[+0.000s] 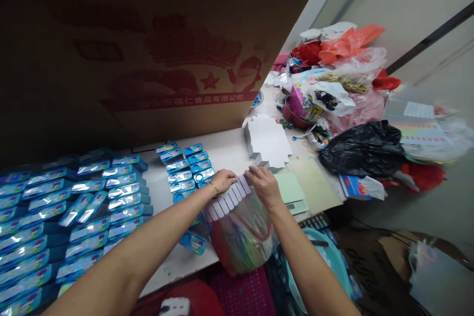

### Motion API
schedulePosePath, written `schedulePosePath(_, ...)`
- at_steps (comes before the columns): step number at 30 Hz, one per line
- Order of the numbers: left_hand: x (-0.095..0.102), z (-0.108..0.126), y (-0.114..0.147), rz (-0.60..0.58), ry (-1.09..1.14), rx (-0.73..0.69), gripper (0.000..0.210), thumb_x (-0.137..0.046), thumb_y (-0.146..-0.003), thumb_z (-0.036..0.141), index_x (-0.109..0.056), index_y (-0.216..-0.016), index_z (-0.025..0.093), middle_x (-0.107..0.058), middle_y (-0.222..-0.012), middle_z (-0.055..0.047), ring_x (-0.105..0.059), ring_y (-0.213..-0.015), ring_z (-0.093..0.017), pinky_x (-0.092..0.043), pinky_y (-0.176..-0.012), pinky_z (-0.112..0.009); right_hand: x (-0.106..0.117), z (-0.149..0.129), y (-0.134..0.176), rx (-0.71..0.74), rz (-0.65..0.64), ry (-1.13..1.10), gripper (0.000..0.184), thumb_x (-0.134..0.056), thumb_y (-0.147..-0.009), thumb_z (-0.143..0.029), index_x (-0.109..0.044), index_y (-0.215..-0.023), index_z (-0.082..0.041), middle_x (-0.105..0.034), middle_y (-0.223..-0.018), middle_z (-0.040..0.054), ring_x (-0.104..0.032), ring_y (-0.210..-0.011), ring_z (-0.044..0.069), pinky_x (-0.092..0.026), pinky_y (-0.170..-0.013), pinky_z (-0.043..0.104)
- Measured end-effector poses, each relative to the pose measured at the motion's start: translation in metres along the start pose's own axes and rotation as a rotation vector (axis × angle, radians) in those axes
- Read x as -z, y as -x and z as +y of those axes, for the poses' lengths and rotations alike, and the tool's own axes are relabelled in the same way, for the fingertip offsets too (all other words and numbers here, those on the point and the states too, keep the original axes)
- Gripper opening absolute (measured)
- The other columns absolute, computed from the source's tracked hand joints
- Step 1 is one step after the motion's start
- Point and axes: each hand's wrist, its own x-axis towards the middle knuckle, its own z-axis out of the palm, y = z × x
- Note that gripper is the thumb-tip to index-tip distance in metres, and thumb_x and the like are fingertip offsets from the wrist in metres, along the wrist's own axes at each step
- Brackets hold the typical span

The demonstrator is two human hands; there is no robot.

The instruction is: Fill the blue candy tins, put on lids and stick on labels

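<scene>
A shiny, see-through sheet with a row of white strips like stickers hangs at the table's front edge, between my two hands. My left hand has its fingers pinched at the upper left of the strip row. At the upper right corner, my right hand is closed on the sheet. Whether a single strip is between my left fingertips is too small to tell. Just left of the sheet, small blue boxes with shiny labels stand in two columns, and one blue box lies apart nearer the edge.
Many more blue boxes fill the table's left side. A large brown carton stands behind. Beyond my hands are a stack of white cut-out cards and a pale green scale. Plastic bags pile up right; a turquoise basin sits below.
</scene>
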Motion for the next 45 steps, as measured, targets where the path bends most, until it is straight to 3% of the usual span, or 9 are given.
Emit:
schedulePosePath(6,-0.002,0.007,0.000,-0.033,0.049,-0.008,0.025,-0.044,-0.072,0.026,-0.065,-0.076,0.013,-0.056,-0.058,0.002,-0.044,-0.057,-0.009,-0.034,-0.054,-0.018,-0.010,0.006,0.018,0.078,0.013,0.054,0.024,-0.041,-0.084,-0.019,-0.055,-0.104,-0.021,-0.055,-0.111,0.0066,-0.048,-0.088,0.019,-0.035,-0.074,0.032)
schedulePosePath(12,-0.007,0.007,-0.004,-0.042,0.058,-0.002,0.028,-0.043,-0.072,0.028,-0.065,-0.079,0.012,-0.054,-0.056,0.003,-0.041,-0.054,-0.009,-0.033,-0.052,-0.019,-0.006,-0.003,0.020,-0.163,0.064,-0.097,0.018,-0.039,-0.085,-0.021,-0.056,-0.090,-0.018,-0.057,-0.103,0.0061,-0.049,-0.089,0.017,-0.036,-0.077,0.030)
schedulePosePath(19,-0.011,0.001,-0.009,-0.044,0.047,-0.011,0.027,-0.043,-0.072,0.027,-0.065,-0.077,0.012,-0.053,-0.054,0.003,-0.041,-0.054,-0.009,-0.033,-0.051,-0.018,0.010,-0.006,0.018,-0.231,0.058,-0.224,0.018,-0.038,-0.084,-0.020,-0.055,-0.092,-0.018,-0.056,-0.100,0.0071,-0.048,-0.094,0.018,-0.038,-0.081,0.033)
schedulePosePath(25,-0.009,0.006,-0.007,-0.054,0.032,-0.055,0.025,-0.044,-0.073,0.027,-0.065,-0.077,0.014,-0.055,-0.057,0.002,-0.044,-0.057,-0.009,-0.035,-0.054,-0.018,0.009,-0.002,0.012,-0.209,0.043,-0.131,0.027,-0.040,-0.083,-0.018,-0.052,-0.108,-0.021,-0.054,-0.107,0.0070,-0.047,-0.095,0.019,-0.037,-0.081,0.034)
schedulePosePath(32,-0.003,0.012,-0.005,-0.043,-0.035,-0.040,0.024,-0.045,-0.074,0.027,-0.066,-0.077,0.016,-0.058,-0.060,0.002,-0.047,-0.059,-0.010,-0.035,-0.056,-0.018,-0.004,-0.005,0.012,-0.111,0.028,-0.088,0.019,-0.043,-0.082,-0.018,-0.057,-0.095,-0.021,-0.056,-0.105,0.0059,-0.048,-0.090,0.019,-0.038,-0.077,0.032)
schedulePosePath(37,-0.004,0.007,-0.014,0.088,-0.124,0.055,0.025,-0.042,-0.076,0.027,-0.065,-0.074,0.017,-0.063,-0.072,-0.005,-0.053,-0.071,-0.016,-0.036,-0.065,-0.024,0.054,-0.019,0.014,-0.324,0.103,-0.346,0.015,-0.042,-0.081,-0.019,-0.056,-0.085,-0.018,-0.056,-0.098,0.0084,-0.049,-0.092,0.019,-0.040,-0.080,0.033)
schedulePosePath(40,0.001,0.003,-0.018,0.151,-0.155,0.119,0.026,-0.040,-0.079,0.027,-0.064,-0.085,0.017,-0.064,-0.083,-0.009,-0.054,-0.083,-0.020,-0.036,-0.072,-0.027,0.092,-0.026,0.015,-0.554,0.149,-0.614,0.013,-0.045,-0.079,-0.024,-0.057,-0.083,-0.019,-0.058,-0.086,0.0062,-0.053,-0.081,0.017,-0.044,-0.068,0.029)
schedulePosePath(42,0.008,0.003,-0.011,0.206,-0.141,0.140,0.032,-0.038,-0.081,0.031,-0.057,-0.103,0.016,-0.062,-0.095,-0.011,-0.052,-0.093,-0.021,-0.036,-0.078,-0.028,0.099,-0.030,0.014,-0.746,0.151,-0.824,0.015,-0.048,-0.077,-0.029,-0.057,-0.081,-0.018,-0.059,-0.075,0.0039,-0.054,-0.069,0.014,-0.044,-0.057,0.025)
schedulePosePath(45,0.018,0.007,0.022,0.291,0.096,0.045,0.046,-0.036,-0.082,0.038,-0.043,-0.120,0.013,-0.056,-0.111,-0.012,-0.048,-0.104,-0.019,-0.034,-0.086,-0.028,0.084,-0.041,0.008,-0.986,0.202,-1.112,0.020,-0.055,-0.072,-0.033,-0.059,-0.079,-0.015,-0.057,-0.061,0.0004,-0.051,-0.055,0.011,-0.041,-0.048,0.021)
